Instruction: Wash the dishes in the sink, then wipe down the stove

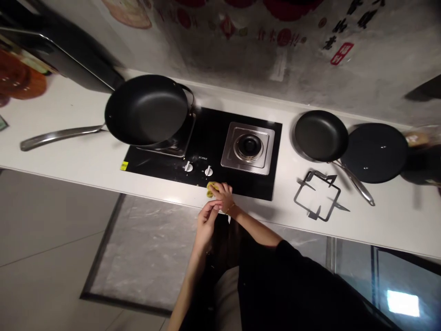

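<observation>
At the front edge of the black gas hob (210,138), my right hand (224,197) has its fingers on a small yellow sponge (211,189), partly hidden under them. A thin bracelet circles that wrist. My left hand (206,216) is closed in a pinch right beside the right wrist. What it pinches, if anything, cannot be made out. Two white knobs, a left knob (188,167) and a right knob (208,171), stand just behind the sponge. The right burner (249,146) is bare, without its pan support.
A large black frying pan (146,110) covers the left burner, its handle reaching left. On the white counter (285,193) to the right lie a pan support (319,195), a smaller frying pan (321,136) and a round black pan or lid (375,152). A grey wall rises behind.
</observation>
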Available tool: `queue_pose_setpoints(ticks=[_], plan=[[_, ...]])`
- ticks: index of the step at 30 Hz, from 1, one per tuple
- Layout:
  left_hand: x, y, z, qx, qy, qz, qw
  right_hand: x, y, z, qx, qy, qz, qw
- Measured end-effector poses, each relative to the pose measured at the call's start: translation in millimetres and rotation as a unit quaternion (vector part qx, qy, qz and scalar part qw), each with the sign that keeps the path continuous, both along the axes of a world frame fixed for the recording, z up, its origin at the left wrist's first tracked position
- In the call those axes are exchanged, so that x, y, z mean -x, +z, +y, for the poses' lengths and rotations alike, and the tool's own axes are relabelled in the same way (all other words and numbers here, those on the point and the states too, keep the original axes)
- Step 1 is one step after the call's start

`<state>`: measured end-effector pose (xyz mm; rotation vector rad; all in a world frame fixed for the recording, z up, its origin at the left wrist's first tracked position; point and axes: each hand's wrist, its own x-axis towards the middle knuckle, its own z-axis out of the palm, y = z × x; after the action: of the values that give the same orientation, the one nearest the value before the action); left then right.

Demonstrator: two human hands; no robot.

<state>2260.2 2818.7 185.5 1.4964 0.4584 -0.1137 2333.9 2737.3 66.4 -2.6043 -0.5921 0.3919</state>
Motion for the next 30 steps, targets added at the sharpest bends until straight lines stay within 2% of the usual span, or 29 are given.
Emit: queue_pose_setpoints(ticks=[1,3,7,8,10,12,15,19,22,24,26,27,28,30], plan=[[-1,0.1,1,0.001,-0.003,-0.002,1.0,9,-0.4,-13,-0.001,-0.035,-0.008,0.999],[-2,-0.9,3,0.004,-0.008,-0.001,1.0,20,-2.1,-52,0.022,-0.149,-0.031,0.988],[-7,-4.8,6,0.022,-0.021,0.005,1.0,21,-10.7,-140,0.104,-0.388,-0.068,0.913],[-9,-5.5,7,0.03,-0.027,0.005,0.999,19,-13.8,-153,0.121,-0.418,-0.07,0.898],[-13,-6.1,9,0.045,-0.043,0.002,0.998,18,-20.2,-162,0.146,-0.431,-0.078,0.887],[-18,-5.9,14,0.054,-0.061,0.0,0.997,18,-26.0,-147,0.162,-0.404,-0.087,0.896],[-23,-5.3,31,0.056,-0.083,0.0,0.995,18,-31.0,-94,0.164,-0.353,-0.075,0.918],[-27,-6.3,71,0.041,-0.108,-0.008,0.993,15,-31.4,12,0.128,-0.285,-0.028,0.949],[-29,-7.7,108,0.031,-0.123,-0.017,0.992,10,-31.0,98,0.067,-0.208,-0.018,0.976],[-31,-8.4,133,0.021,-0.132,-0.015,0.991,8,-31.3,142,0.022,-0.181,-0.022,0.983],[-35,-9.1,156,0.011,-0.138,-0.008,0.99,8,-31.4,159,-0.016,-0.185,-0.036,0.982],[-38,-9.6,166,0.008,-0.141,-0.004,0.99,9,-30.9,156,-0.03,-0.198,-0.051,0.979],[-40,-10.3,175,0.006,-0.143,0.001,0.99,11,-29.9,144,-0.038,-0.219,-0.071,0.972],[-46,-12.2,189,0.006,-0.149,0.008,0.989,17,-26.0,98,-0.027,-0.297,-0.116,0.948]])
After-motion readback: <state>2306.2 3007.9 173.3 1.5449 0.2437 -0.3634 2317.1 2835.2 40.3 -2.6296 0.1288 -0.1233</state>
